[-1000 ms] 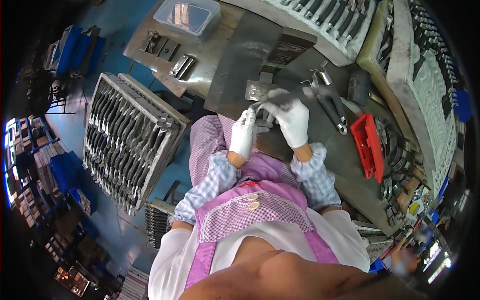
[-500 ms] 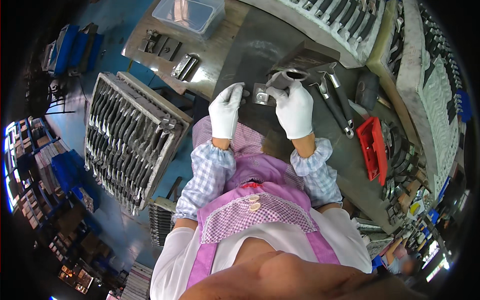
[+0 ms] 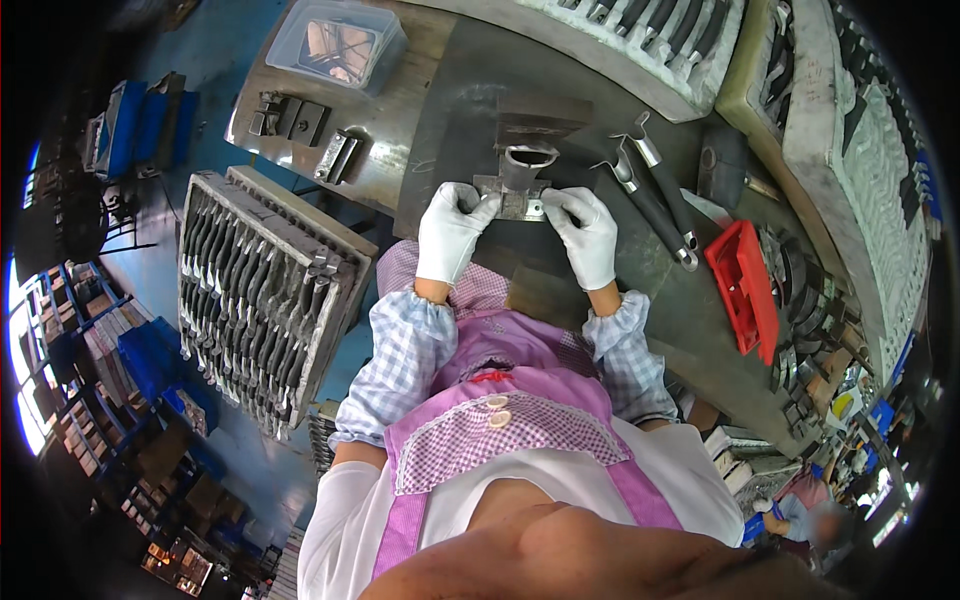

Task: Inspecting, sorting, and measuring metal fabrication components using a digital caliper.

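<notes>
My gloved left hand (image 3: 456, 232) is closed, its thumb and forefinger pinched at the left end of a small flat metal fixture (image 3: 519, 205). At the fixture's right end, my gloved right hand (image 3: 582, 232) has its fingers bent together; what they pinch is hidden. Between both hands, a dark piece with an oval open rim (image 3: 531, 157) stands over the fixture; whether it is joined to it I cannot tell. A dark rectangular block (image 3: 545, 112) lies just behind. To the right lie two black-handled metal tools (image 3: 645, 197), with curved metal heads and holed ends.
A hammer (image 3: 722, 165) and a red plastic tray (image 3: 742, 290) lie at the right. Padded racks of black-handled tools (image 3: 660, 40) line the far side; another rack (image 3: 255, 300) stands at left. A clear plastic box (image 3: 335, 45) and metal blocks (image 3: 300, 120) sit at far left.
The rimmed piece has moved from beside my right hand to over the fixture, between both hands. My left hand's fingers have closed at the fixture. The view has shifted slightly.
</notes>
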